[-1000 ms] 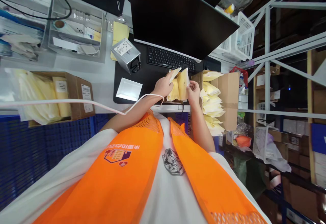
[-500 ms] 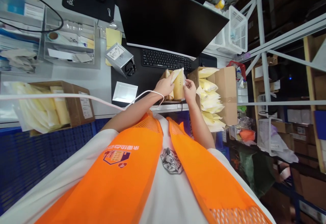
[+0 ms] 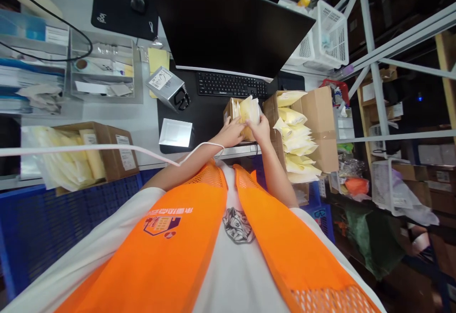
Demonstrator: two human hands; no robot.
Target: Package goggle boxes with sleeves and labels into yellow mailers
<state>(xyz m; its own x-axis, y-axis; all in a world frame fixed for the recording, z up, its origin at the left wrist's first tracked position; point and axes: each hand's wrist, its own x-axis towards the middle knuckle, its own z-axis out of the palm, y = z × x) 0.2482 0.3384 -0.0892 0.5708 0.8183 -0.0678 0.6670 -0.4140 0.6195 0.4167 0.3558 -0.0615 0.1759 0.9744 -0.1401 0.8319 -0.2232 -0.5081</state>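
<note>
Several yellow padded envelopes (image 3: 250, 109) stand packed in a small cardboard box (image 3: 227, 109) at the front of the desk. My right hand (image 3: 261, 129) is closed around the right edge of the envelopes, with its thumb on their near face. My left hand (image 3: 231, 133) lies against the left side of the same envelopes, fingers stretched and spread. Just right of my hands, a larger open carton (image 3: 320, 128) holds a row of yellow-white padded envelopes (image 3: 297, 135). What my right fingertips touch behind the envelopes is hidden.
A keyboard (image 3: 231, 85) and dark monitor (image 3: 231, 23) stand behind my hands. Left are a grey label printer (image 3: 169, 88), a silver square box (image 3: 175, 133) and another carton (image 3: 123, 149) with envelopes. A white cable (image 3: 156, 156) crosses above my left forearm.
The envelope that both hands held raised and apart from the others now sits lower among them. My right hand has moved down around its edge, and my left fingers have spread.
</note>
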